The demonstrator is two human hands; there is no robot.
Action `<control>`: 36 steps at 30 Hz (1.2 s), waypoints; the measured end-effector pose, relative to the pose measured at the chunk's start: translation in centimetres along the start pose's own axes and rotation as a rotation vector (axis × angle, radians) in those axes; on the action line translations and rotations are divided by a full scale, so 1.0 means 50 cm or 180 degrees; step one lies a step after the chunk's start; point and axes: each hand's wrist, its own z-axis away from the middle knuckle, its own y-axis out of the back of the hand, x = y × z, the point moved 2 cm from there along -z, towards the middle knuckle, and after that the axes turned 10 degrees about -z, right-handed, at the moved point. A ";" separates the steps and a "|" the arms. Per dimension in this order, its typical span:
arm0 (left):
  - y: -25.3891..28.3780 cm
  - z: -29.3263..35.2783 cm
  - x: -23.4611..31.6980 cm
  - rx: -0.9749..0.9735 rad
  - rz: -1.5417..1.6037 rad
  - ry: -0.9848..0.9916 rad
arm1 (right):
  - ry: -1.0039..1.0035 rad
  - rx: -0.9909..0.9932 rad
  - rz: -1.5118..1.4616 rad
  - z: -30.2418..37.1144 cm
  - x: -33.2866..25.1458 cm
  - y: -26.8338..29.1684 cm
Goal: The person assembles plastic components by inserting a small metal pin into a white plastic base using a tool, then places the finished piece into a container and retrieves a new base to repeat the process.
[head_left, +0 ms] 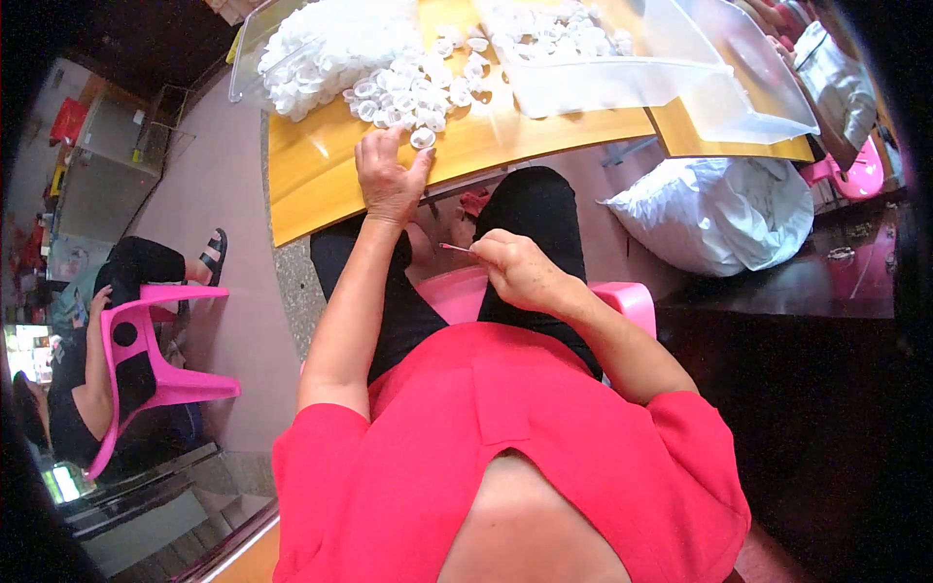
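Loosely, round white plastic pieces (pixel 400 95) litter the table (pixel 326 177).

The left hand (pixel 389 182) is stretched forward, thumb (pixel 421 169) spread from fingers (pixel 372 148); the right hand (pixel 528 273) is held lower, fingers curled, elbow (pixel 673 382) bent.

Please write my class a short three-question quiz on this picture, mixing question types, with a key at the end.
1. Which hand holds the thin rod?
2. True or false: a small white cup is at the fingertips of the left hand.
3. The chair at the far left of the picture is: A) green, B) pink, C) blue.

Key: 1. The right hand. 2. True. 3. B.
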 end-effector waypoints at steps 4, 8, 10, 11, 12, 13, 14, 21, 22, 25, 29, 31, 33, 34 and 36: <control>-0.004 -0.006 0.008 -0.0342 0.0000 -0.0056 | -0.0049 -0.0025 0.0084 0.001 -0.001 -0.006; -0.011 -0.003 0.002 -0.0429 0.0027 -0.0031 | -0.0232 -0.0081 0.0130 0.001 0.007 -0.011; -0.013 -0.002 -0.006 -0.0400 0.0090 -0.0002 | -0.0410 -0.0019 0.0045 -0.003 -0.002 -0.008; -0.012 0.000 -0.008 -0.0322 0.0161 -0.0005 | -0.0586 0.0049 -0.0045 -0.006 -0.005 -0.005; -0.009 0.001 -0.009 -0.0249 0.0236 -0.0009 | -0.0593 0.0041 -0.0041 -0.010 -0.008 -0.001; -0.005 0.004 -0.012 -0.0250 0.0238 0.0005 | -0.0695 -0.0001 -0.0106 -0.013 -0.009 0.001; 0.000 0.007 -0.021 -0.0305 0.0760 0.0384 | -0.0799 -0.0049 -0.0171 -0.015 -0.009 0.002; 0.109 0.029 0.025 -0.1515 0.5862 0.3542 | -0.1165 0.0928 -0.1588 -0.046 -0.005 0.016; 0.118 0.043 0.031 -0.1690 0.6034 0.3733 | -0.1345 0.1001 -0.1670 -0.063 -0.022 0.018; 0.147 0.071 0.044 -0.2060 0.6380 0.3684 | -0.1093 0.1150 -0.1631 -0.119 -0.058 0.008; 0.165 0.090 0.040 -0.2109 0.6363 0.3906 | -0.1336 0.0892 -0.2349 -0.152 -0.070 -0.015; 0.173 0.093 0.028 -0.2140 0.5766 0.4016 | -0.1107 0.0924 -0.1728 -0.158 -0.061 -0.022; 0.189 0.094 0.021 -0.1872 0.4919 0.3818 | -0.1207 0.0979 -0.1436 -0.162 -0.059 -0.030; 0.194 0.097 0.012 -0.1819 0.4661 0.3531 | -0.1182 0.0821 -0.1220 -0.167 -0.067 -0.029; 0.199 0.100 0.000 -0.1766 0.4648 0.3461 | -0.1195 0.0648 -0.1009 -0.179 -0.078 -0.030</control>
